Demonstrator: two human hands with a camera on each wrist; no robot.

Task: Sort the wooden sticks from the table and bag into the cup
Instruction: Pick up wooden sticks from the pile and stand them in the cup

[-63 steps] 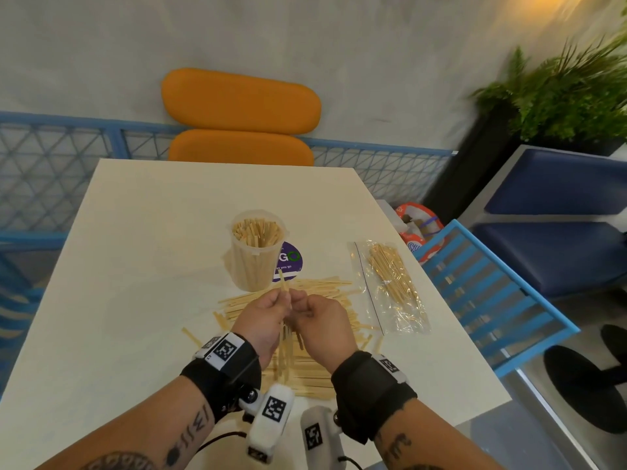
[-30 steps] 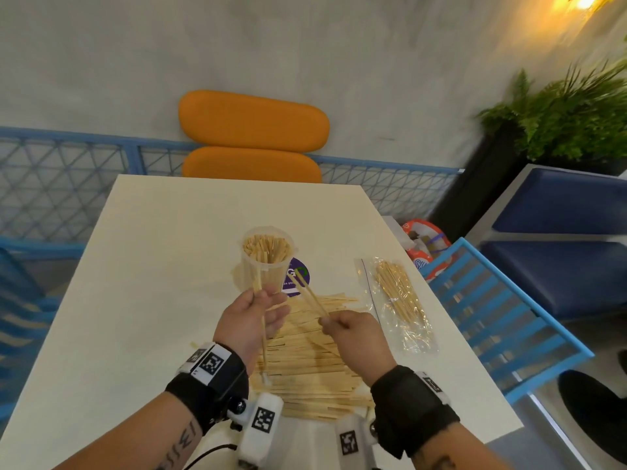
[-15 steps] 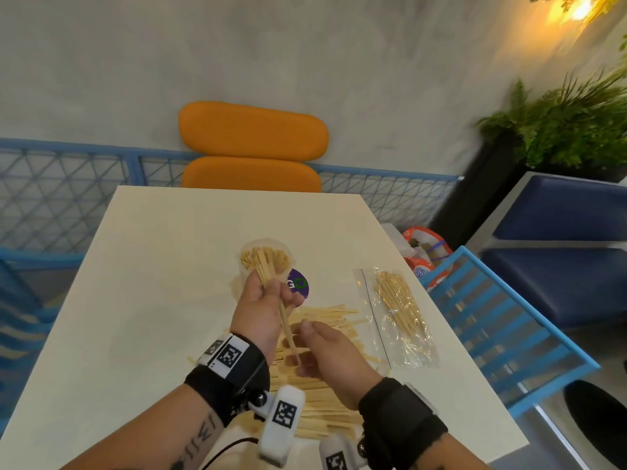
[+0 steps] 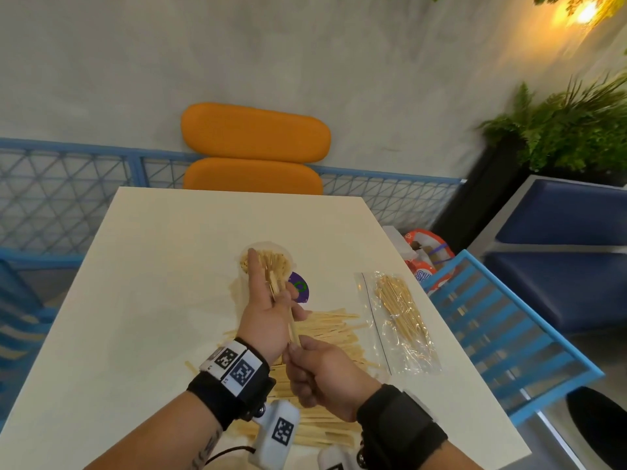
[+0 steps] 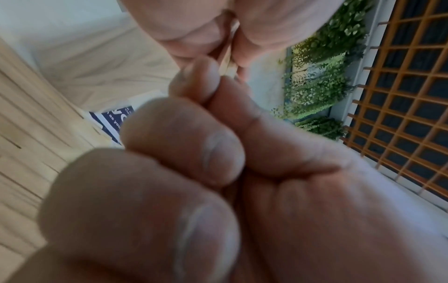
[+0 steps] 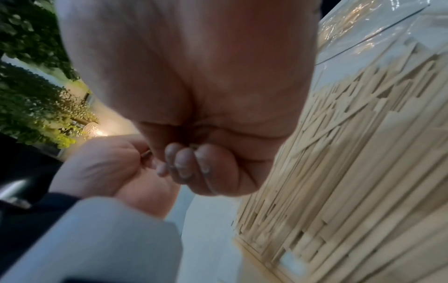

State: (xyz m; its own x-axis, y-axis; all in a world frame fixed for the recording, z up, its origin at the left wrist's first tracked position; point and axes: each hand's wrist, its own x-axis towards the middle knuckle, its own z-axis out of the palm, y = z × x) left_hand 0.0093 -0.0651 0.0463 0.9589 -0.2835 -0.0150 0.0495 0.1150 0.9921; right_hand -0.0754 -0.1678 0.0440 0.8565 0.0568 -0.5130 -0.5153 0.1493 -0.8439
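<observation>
A clear cup [image 4: 245, 281] packed with upright wooden sticks stands mid-table. My left hand [image 4: 281, 300] grips a small bunch of sticks [image 4: 292, 320] just in front of the cup, its index finger reaching up to the rim. My right hand [image 4: 298, 354] sits right below, fingers curled, pinching the bunch's lower end. The left wrist view shows the held sticks [image 5: 227, 55] squeezed between both hands. A loose pile of sticks [image 4: 332, 334] lies on the table under my hands, also in the right wrist view [image 6: 363, 172]. A clear bag [image 4: 400, 320] holding more sticks lies to the right.
The white table [image 4: 152, 266] has bare surface on its left and far side. A purple sticker [image 4: 300, 291] lies beside the cup. An orange chair [image 4: 254, 157] stands beyond the far edge, and a blue chair [image 4: 502, 334] stands close to the right edge.
My left hand has risen with the bunch toward the cup's rim. My right hand, which held sticks apart a second ago, has come in under the left hand to the bunch's lower end.
</observation>
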